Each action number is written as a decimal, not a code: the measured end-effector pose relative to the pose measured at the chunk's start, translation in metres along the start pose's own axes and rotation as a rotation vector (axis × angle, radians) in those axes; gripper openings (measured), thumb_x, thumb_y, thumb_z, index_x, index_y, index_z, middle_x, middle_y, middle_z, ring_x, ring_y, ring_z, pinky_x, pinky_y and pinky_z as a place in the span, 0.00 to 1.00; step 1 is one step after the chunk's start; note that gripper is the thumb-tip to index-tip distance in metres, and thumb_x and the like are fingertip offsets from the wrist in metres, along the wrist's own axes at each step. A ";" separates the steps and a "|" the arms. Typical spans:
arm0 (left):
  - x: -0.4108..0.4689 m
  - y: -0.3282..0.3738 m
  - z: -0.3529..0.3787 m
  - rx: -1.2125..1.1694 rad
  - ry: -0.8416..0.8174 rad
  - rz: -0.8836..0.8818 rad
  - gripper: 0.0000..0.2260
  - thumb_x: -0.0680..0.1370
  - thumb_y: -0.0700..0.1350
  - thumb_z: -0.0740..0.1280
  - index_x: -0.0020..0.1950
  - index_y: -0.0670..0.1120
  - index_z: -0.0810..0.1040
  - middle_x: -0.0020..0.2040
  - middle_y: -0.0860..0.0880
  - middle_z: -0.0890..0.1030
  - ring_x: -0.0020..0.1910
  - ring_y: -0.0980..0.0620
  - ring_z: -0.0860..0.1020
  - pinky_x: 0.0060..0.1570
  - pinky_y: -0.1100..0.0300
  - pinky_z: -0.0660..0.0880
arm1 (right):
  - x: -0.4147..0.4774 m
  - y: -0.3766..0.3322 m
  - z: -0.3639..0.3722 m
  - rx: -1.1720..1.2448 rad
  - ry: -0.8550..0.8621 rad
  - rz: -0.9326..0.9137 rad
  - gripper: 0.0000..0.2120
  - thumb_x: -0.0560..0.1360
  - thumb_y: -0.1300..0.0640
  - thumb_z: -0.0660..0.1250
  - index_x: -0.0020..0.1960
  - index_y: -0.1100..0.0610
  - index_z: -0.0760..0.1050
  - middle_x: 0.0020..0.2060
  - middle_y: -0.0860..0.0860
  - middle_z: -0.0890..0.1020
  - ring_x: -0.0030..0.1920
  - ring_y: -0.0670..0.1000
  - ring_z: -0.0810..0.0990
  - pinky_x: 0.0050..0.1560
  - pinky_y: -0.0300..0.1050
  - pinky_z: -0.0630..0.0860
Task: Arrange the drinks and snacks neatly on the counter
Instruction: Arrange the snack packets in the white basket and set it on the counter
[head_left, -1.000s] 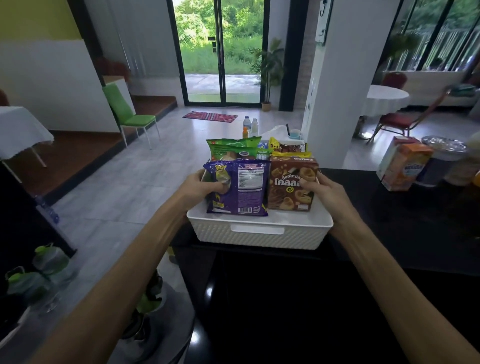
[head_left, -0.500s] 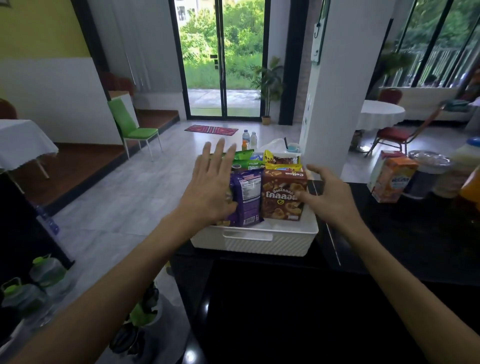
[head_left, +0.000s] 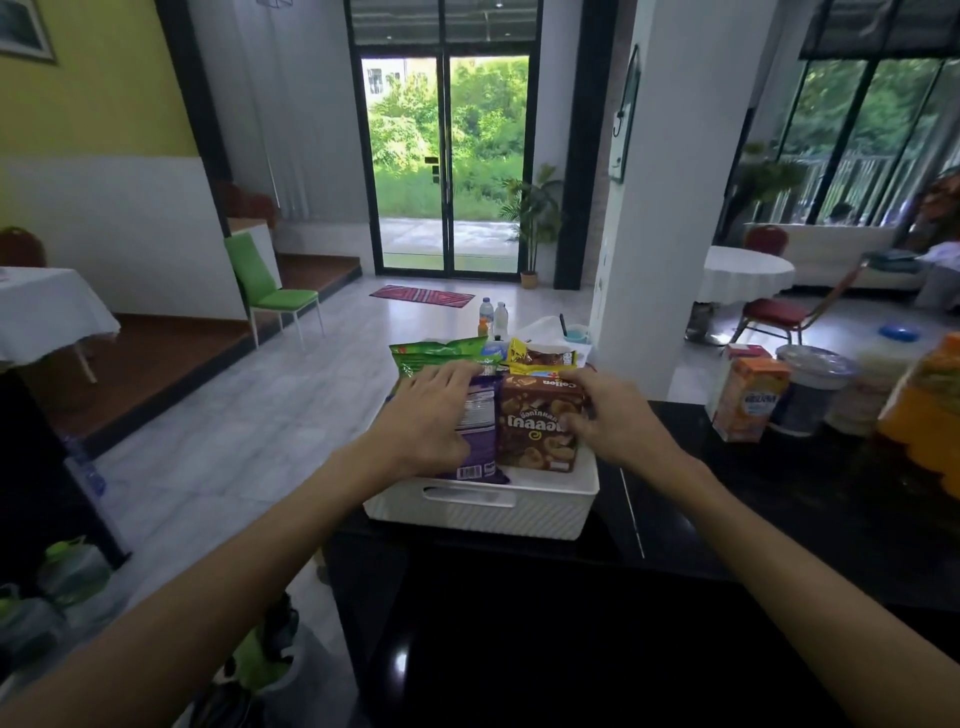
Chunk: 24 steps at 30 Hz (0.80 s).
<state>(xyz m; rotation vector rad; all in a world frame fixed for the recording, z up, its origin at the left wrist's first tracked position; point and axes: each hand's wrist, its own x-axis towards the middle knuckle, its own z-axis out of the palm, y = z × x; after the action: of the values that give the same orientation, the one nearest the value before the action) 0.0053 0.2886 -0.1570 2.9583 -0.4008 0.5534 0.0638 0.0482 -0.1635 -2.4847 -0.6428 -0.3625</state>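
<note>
A white basket (head_left: 519, 514) stands on the black counter (head_left: 779, 519) and holds upright snacks. A purple snack bag (head_left: 480, 415) is at the front left, a brown cookie box (head_left: 535, 426) beside it on the right. Behind them are a green bag (head_left: 441, 353) and a yellow packet (head_left: 519, 353). My left hand (head_left: 426, 415) lies over the purple bag, fingertips curled at its top edge and thumb on its front. My right hand (head_left: 608, 410) grips the brown box at its upper right corner.
On the counter to the right stand an orange drink carton (head_left: 750, 400), a lidded round container (head_left: 813, 384) and a large orange juice bottle (head_left: 924, 410). A white pillar (head_left: 665, 208) rises just behind the basket. The counter's left edge drops to the tiled floor.
My left hand, lifted open above the snacks half a second ago, has come down onto the purple bag. My right hand has closed on the brown box's corner.
</note>
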 end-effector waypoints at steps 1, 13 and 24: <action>-0.001 0.000 0.000 -0.001 -0.024 -0.007 0.41 0.70 0.52 0.72 0.78 0.47 0.56 0.74 0.46 0.66 0.71 0.44 0.64 0.70 0.46 0.63 | 0.000 0.000 0.000 0.004 0.006 -0.004 0.28 0.73 0.56 0.73 0.71 0.52 0.70 0.60 0.53 0.81 0.59 0.54 0.78 0.63 0.57 0.74; 0.020 -0.008 0.017 0.355 0.031 0.163 0.41 0.70 0.41 0.73 0.77 0.48 0.54 0.67 0.45 0.66 0.64 0.43 0.65 0.63 0.48 0.66 | 0.001 0.006 -0.005 0.127 -0.023 0.015 0.25 0.73 0.60 0.73 0.68 0.51 0.72 0.60 0.53 0.80 0.57 0.49 0.78 0.57 0.45 0.78; 0.023 -0.003 0.031 -0.004 0.138 0.134 0.34 0.72 0.63 0.69 0.72 0.50 0.65 0.68 0.50 0.72 0.66 0.49 0.68 0.67 0.51 0.59 | 0.012 0.006 -0.008 0.204 -0.098 0.095 0.23 0.73 0.57 0.75 0.66 0.49 0.73 0.57 0.52 0.81 0.52 0.48 0.79 0.47 0.40 0.77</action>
<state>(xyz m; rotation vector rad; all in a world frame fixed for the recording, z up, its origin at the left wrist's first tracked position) 0.0371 0.2815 -0.1772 2.8818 -0.5875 0.7658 0.0760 0.0439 -0.1554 -2.3373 -0.5685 -0.1328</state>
